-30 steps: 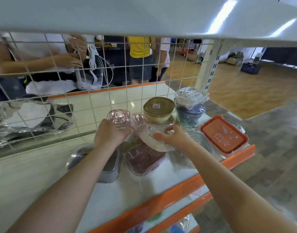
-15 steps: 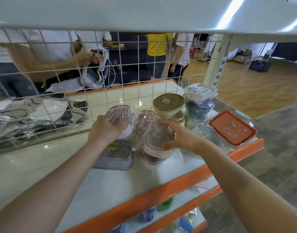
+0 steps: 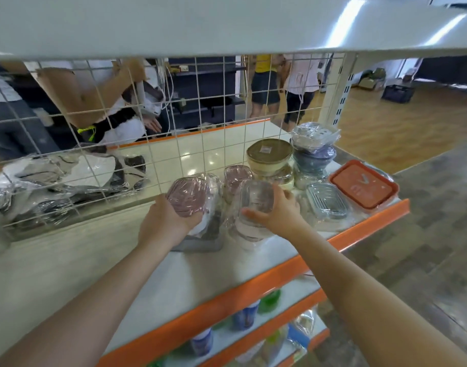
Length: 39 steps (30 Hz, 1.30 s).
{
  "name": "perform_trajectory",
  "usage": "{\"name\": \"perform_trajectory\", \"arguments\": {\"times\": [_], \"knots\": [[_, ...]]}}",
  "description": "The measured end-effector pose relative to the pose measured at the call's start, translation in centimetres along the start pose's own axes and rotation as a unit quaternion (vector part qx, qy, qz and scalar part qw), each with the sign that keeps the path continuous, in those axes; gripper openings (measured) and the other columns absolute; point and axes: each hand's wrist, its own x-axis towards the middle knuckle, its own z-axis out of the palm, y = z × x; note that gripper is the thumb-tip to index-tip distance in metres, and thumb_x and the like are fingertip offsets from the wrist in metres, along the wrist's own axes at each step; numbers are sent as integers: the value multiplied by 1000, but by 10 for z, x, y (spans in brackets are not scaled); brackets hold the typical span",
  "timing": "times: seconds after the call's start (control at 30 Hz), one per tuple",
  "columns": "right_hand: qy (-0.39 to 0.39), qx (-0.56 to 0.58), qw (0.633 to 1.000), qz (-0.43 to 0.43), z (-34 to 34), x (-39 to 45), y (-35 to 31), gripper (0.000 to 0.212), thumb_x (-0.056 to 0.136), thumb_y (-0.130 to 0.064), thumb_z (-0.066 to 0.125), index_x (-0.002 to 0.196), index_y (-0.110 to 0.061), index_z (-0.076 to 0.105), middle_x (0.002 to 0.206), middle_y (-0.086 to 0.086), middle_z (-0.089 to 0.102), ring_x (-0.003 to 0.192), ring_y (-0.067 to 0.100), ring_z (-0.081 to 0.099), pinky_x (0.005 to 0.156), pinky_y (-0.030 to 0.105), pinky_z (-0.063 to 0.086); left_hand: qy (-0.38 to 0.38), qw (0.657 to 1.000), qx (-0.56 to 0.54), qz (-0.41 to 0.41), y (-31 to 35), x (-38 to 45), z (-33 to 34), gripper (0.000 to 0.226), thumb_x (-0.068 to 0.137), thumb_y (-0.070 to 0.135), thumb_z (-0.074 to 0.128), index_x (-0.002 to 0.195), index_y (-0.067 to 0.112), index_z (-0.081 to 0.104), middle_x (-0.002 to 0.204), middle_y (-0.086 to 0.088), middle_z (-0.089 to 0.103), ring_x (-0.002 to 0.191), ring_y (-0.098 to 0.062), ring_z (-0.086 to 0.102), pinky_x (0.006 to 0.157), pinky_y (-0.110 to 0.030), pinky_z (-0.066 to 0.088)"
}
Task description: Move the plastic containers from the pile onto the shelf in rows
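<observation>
On the white shelf (image 3: 174,276) with an orange front edge stands a group of wrapped plastic containers. My left hand (image 3: 166,223) grips a pink-lidded container (image 3: 187,197) that sits on top of a grey one (image 3: 203,243). My right hand (image 3: 274,211) holds a clear container (image 3: 256,198) tilted on its side, over a clear stack. Behind them stand another pink container (image 3: 236,176), a round tub with an olive lid (image 3: 269,156) and a stack of blue and clear bowls (image 3: 314,152). At the right lie a clear ribbed dish (image 3: 327,203) and an orange-lidded box (image 3: 363,186).
A white wire grid (image 3: 190,107) closes the back of the shelf; wrapped goods (image 3: 63,181) lie behind it at left. An upper shelf board (image 3: 227,25) hangs overhead. People stand beyond the grid. Lower shelves hold bottles (image 3: 245,317).
Both hands lifted their containers off the shelf and turned them upright onto stacks. The camera view shifted left and up, so the group sits further right.
</observation>
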Motion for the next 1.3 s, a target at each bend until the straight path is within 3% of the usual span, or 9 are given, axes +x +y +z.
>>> {"name": "perform_trajectory", "arguments": {"times": [0.23, 0.47, 0.6, 0.73, 0.97, 1.17, 1.3], "knots": [[11, -41, 998, 56, 12, -4, -11, 115, 69, -57, 75, 148, -6, 9, 146, 16, 32, 134, 33, 33, 110, 43, 31, -15, 1000, -25, 5, -14, -4, -6, 68, 62, 45, 80, 117, 13, 56, 109, -4, 66, 101, -25, 63, 84, -34, 50], [-34, -54, 996, 59, -4, -13, -9, 102, 68, -37, 78, 147, -13, 18, 141, 13, 34, 129, 33, 34, 106, 46, 36, -10, 999, -38, -7, -9, -9, -4, 92, 63, 46, 82, 133, 4, 40, 128, -17, 51, 117, -34, 51, 96, -40, 45], [-2, -101, 992, 80, 0, -25, -10, 108, 69, -54, 76, 146, -6, 17, 144, 16, 32, 135, 31, 28, 107, 39, 29, -11, 998, -63, -23, -5, -8, -3, 96, 56, 55, 82, 131, 7, 46, 126, -15, 54, 117, -33, 53, 95, -40, 46], [38, -86, 991, 95, 7, -33, -9, 94, 65, -61, 75, 130, -5, 36, 126, 10, 49, 117, 28, 49, 94, 39, 44, -12, 997, -76, -30, -8, -9, -7, 100, 39, 63, 74, 123, 14, 52, 115, -7, 62, 105, -28, 61, 89, -41, 51], [127, -44, 991, 26, 21, -54, -12, 93, 64, -50, 80, 133, -5, 37, 122, 8, 52, 114, 26, 50, 95, 42, 43, 29, 991, -131, 24, -22, -36, -13, 99, 43, 63, 73, 124, 12, 48, 116, -7, 61, 104, -25, 61, 88, -44, 52], [185, -12, 981, -60, 32, -86, -20, 95, 64, -39, 84, 139, -8, 35, 125, 3, 49, 117, 19, 46, 99, 36, 39, 93, 983, -142, 66, -35, -62, -23, 89, 59, 42, 86, 129, 7, 44, 121, -11, 56, 107, -30, 58, 87, -46, 51], [198, -16, 975, -102, 38, -109, -21, 94, 60, -33, 86, 137, -9, 38, 127, 7, 48, 115, 25, 47, 97, 43, 42, 115, 982, -131, 77, -46, -86, -28, 90, 60, 41, 86, 130, 6, 42, 123, -13, 53, 108, -32, 57, 86, -45, 51]]}}
